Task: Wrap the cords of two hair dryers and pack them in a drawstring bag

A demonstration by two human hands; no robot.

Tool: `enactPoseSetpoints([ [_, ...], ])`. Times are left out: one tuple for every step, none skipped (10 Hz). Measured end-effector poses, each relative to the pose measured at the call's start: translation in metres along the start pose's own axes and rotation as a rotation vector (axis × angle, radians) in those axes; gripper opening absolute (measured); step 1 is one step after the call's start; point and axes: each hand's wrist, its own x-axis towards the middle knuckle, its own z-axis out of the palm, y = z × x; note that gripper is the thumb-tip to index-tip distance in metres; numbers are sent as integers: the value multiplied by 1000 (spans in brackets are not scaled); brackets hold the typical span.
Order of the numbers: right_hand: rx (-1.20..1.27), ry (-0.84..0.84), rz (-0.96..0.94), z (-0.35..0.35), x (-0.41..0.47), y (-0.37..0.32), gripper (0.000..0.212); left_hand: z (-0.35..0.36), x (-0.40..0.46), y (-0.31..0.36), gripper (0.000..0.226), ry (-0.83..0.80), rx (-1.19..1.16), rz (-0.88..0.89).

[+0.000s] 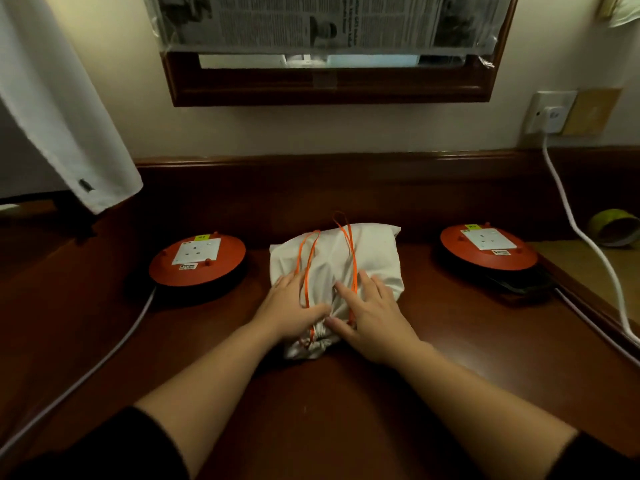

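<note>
Two flat hands, left hand (291, 304) and right hand (372, 315), press one cinched bag (367, 258)

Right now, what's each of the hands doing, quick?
Left hand: open, fingers resting flat on the white drawstring bag.
Right hand: open, fingers spread, pressing on the bag.

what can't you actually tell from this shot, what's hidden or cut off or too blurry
Head view only:
- Contents of the white cloth drawstring bag: hidden by its fabric, so no hair dryers or cords show.
- Bag's gathered neck: partly covered by the left hand and right hand.
- Small labels on the two round orange socket reels: too small to read.
- Newspaper print over the dark wooden frame: blurred, cut by the top edge.
- Yellow-green tape roll: dim, near the right edge.
</note>
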Motion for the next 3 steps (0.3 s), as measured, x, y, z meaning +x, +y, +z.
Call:
enactPoseSetpoints([
  [-47,-15,14,-5,21,7,86,-2,17,0,99,-32,-15,-52],
  [35,-33,33,-16,18,7,90,-7,14,7,114,-13,-45,-74],
  [102,-18,72,-15,-17,1,106,-6,-25,11,109,109,-174,-65],
])
